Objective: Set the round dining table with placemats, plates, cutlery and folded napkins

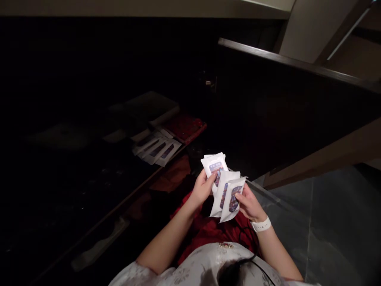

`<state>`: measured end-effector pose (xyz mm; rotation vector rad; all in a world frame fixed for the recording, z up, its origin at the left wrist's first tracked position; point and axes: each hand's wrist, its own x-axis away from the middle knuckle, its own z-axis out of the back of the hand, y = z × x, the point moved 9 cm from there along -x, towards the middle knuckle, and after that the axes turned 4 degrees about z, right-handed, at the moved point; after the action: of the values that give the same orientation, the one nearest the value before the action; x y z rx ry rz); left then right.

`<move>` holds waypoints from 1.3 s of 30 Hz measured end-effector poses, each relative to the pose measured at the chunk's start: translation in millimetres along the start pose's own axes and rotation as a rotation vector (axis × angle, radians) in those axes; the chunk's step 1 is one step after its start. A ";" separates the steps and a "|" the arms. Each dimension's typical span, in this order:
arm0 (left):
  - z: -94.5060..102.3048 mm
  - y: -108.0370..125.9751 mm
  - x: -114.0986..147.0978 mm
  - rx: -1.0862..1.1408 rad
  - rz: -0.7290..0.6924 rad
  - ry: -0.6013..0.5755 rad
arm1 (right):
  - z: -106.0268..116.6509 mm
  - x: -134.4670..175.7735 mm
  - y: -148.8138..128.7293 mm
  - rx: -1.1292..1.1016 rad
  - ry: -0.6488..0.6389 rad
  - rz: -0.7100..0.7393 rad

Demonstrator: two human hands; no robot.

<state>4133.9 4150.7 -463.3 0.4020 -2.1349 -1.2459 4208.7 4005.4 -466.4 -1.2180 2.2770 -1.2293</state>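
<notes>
My left hand is closed on a white packet with a blue printed label, its thumb pressed on the front. At least one more packet edge shows behind it. In my right hand, two overlapping white packets of the same kind are pinched, fanned out and tilted. The two bundles overlap or touch in front of my lap. Further left, several similar white packets lie fanned on a dark cabinet shelf, beside a red patterned flat item.
An open dark cabinet door stands to the right, its pale top edge slanting across. Behind the shelf packets lies a dim pale box-like item. Orange-brown material sits below the shelf edge. Grey floor tiles show at right.
</notes>
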 end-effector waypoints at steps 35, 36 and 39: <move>239.3 171.3 -116.3 -1.838 0.067 0.404 | -26.1 -62.3 108.4 -0.260 0.094 -0.418; 235.1 173.9 -111.6 -1.865 0.046 0.421 | -25.6 -62.8 108.0 -0.261 0.096 -0.418; 222.9 179.2 -96.8 -1.930 -0.011 0.479 | -24.7 -63.3 108.3 -0.275 0.105 -0.444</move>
<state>4070.8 4443.3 -424.0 -0.1789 0.0175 -2.1869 4173.6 4099.3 -545.8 -1.8789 2.3892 -1.1611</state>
